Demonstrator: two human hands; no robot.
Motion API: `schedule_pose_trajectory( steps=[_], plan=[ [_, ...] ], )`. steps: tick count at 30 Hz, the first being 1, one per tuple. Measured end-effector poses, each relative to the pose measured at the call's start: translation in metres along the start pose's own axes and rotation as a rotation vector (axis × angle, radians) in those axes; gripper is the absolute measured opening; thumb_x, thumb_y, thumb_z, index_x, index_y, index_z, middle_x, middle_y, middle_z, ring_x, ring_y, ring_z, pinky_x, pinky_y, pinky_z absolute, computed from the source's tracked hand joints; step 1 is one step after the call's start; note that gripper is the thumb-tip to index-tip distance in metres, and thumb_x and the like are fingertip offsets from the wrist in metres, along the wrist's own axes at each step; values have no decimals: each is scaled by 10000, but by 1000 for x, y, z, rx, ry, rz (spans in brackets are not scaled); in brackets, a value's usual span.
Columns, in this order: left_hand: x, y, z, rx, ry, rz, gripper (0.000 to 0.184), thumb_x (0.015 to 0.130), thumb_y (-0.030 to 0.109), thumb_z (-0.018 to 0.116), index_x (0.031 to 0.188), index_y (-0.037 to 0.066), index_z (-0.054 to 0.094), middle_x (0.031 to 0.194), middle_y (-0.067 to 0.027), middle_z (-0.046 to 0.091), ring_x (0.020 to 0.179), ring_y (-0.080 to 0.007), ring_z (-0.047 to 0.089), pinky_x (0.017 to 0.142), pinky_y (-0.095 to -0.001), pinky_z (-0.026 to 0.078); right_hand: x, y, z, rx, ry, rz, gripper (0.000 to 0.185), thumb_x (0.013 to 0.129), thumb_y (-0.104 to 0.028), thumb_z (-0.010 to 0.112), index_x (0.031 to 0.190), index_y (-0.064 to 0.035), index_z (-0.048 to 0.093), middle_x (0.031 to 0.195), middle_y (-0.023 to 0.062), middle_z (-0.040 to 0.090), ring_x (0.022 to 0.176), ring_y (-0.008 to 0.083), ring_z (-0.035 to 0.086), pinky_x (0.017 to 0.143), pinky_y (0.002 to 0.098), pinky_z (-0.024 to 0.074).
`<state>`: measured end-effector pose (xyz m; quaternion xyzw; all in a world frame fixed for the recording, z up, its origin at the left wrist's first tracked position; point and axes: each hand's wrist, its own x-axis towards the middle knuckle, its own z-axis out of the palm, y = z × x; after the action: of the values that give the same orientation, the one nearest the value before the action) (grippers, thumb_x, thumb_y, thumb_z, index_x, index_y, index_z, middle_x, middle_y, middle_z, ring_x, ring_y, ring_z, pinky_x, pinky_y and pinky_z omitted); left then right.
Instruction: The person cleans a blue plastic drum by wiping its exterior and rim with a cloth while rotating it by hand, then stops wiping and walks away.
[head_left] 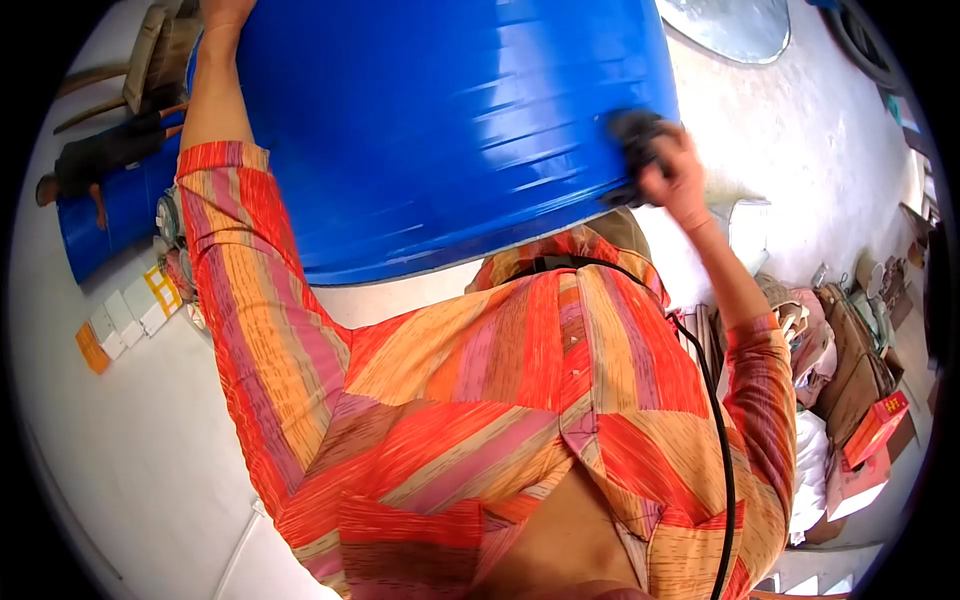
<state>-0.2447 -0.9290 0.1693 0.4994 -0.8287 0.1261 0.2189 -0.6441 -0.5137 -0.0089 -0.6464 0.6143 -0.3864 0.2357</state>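
A large blue plastic drum (pixel 400 130) fills the upper middle of the view, its smooth side ribbed with faint lines. My right hand (pixel 680 175) is closed around a crumpled black cloth (pixel 635 140), pressed against the right side of the drum; both are a little blurred. At the drum's upper left edge is my left hand (pixel 228 10), cut off by the top of the frame, so its fingers are hidden.
At the left, a person (pixel 120 150) in dark clothing is beside another blue drum (pixel 110 215). A wooden stool (pixel 150 60) stands at the upper left, white and yellow boxes (pixel 130 310) lower down. Sacks, cardboard and a red box (pixel 877 428) are piled at the right.
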Motion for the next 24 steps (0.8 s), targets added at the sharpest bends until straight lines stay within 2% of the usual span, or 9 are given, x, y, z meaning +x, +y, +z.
schedule_pose_trajectory(
  steps=[3,4,6,9,11,13,15,19,24],
  plan=[
    [-12,-2,-6,-30,-17,-58,464,934,441,478,908,46,721,884,-218,676,881,-402,647,775,-469,494,-19,79,1,-52,157,574,362,785,-223,606,1078,-15,649,1186,163,557,1009,321,591,910,377,474],
    [-11,-28,-3,-43,-146,-133,512,923,539,455,1060,118,712,972,-209,691,943,-375,646,804,-449,488,-21,77,29,-166,221,422,385,754,-213,634,1091,-27,649,1179,159,559,1025,318,584,909,372,478],
    [-16,-50,-2,12,-205,-202,516,923,532,453,1074,109,708,1002,-203,690,974,-363,641,826,-438,479,-2,-7,35,-38,209,333,384,714,-187,653,1081,-75,670,1190,155,574,1063,313,569,919,391,473],
    [-20,-68,3,20,-191,-257,555,919,555,410,1054,109,712,1014,-214,682,986,-390,622,835,-459,469,26,-109,49,-29,-112,-162,296,646,-185,735,936,-129,717,1131,75,603,1071,279,548,875,369,471],
    [-24,-68,5,-5,-143,-263,592,916,584,369,1021,118,719,996,-231,674,967,-429,608,821,-492,467,44,-161,72,-64,-253,-333,240,653,-252,763,861,-142,714,1085,16,568,1053,234,516,837,343,446],
    [-26,-74,-1,65,-184,-257,560,912,539,443,1113,75,684,1069,-219,672,1016,-383,623,866,-418,467,62,-191,94,-138,-391,-428,338,645,-288,771,949,-160,700,1178,8,547,1078,232,518,869,364,449],
    [-31,-74,-3,50,-166,-230,566,909,547,442,1113,78,685,1059,-226,671,1016,-393,619,876,-420,463,62,-181,99,-103,-342,-494,242,672,-298,752,860,-158,691,1044,8,535,1030,217,500,812,347,437],
    [-37,-82,2,-5,-152,-320,580,912,554,421,1108,76,685,1085,-234,660,1033,-410,606,896,-428,450,18,-90,54,-132,-192,-274,292,672,-216,722,952,-144,679,1144,84,573,1064,302,557,882,418,473],
    [-36,-96,-3,78,-161,-327,600,903,570,399,1123,90,683,1129,-228,647,1060,-416,592,909,-428,444,-41,-2,33,-200,-19,321,369,665,-146,672,1033,-145,678,1144,122,592,1059,327,570,894,416,493]
  ],
)
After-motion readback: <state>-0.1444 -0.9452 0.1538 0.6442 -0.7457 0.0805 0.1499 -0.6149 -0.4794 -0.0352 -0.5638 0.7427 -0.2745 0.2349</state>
